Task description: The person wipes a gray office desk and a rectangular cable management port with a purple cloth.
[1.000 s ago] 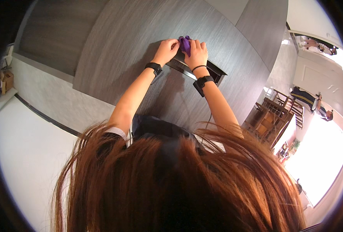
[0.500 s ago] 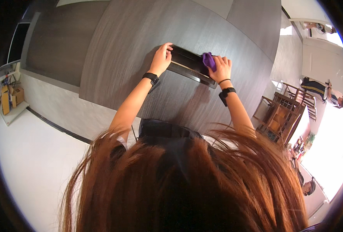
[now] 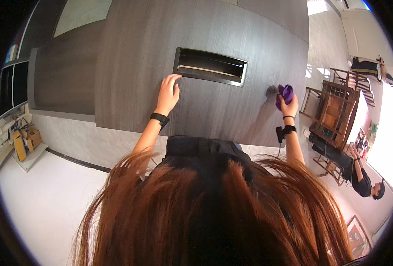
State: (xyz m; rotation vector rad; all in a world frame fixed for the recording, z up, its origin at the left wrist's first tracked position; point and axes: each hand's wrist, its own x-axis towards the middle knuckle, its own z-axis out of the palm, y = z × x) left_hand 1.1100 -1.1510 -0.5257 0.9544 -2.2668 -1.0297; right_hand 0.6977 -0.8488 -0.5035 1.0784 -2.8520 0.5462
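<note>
Sunk into the dark grey wood-grain tabletop [image 3: 214, 108] is a long black recessed box [image 3: 211, 82] with a shiny rim. A pale strip runs lengthwise inside it. My left hand [image 3: 166, 95] hovers by the box's near left corner, fingers apart and slightly bent, holding nothing. Whether its fingertips touch the rim I cannot tell. Off to the right, near the table's right edge, my right hand [image 3: 289, 106] grips a bunched purple cloth [image 3: 285, 94]. The cloth casts a shadow on the tabletop to its left.
A wooden chair [image 3: 331, 113] and other furniture stand beyond the table's right edge. One person in dark clothes [image 3: 360, 177] is at the far right, another [image 3: 367, 67] higher up. Cardboard boxes [image 3: 31, 138] sit at the left. A dark panel [image 3: 65, 82] adjoins the table.
My right hand has moved away from the box's right end, rightward and nearer to me, with the purple cloth. My left hand has come off the box's far left corner toward its near left corner.
</note>
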